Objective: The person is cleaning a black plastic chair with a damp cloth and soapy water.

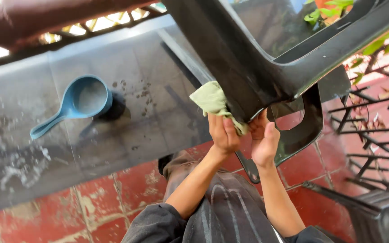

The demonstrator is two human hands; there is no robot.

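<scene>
A black plastic chair [244, 58] is held tilted in front of me, its underside and legs facing up. My left hand [223, 133] presses a pale green cloth [211, 100] against the chair's edge. My right hand [263, 139] grips the same edge just to the right of the cloth, thumb up. Both forearms reach up from my dark grey shirt.
A blue plastic water scoop [75, 105] lies on a wet grey concrete ledge [46, 148] at the left. Red floor tiles [113, 198] are below. A dark metal railing [374, 130] and another black plastic chair [379, 211] are at the right, with green leaves at the top right.
</scene>
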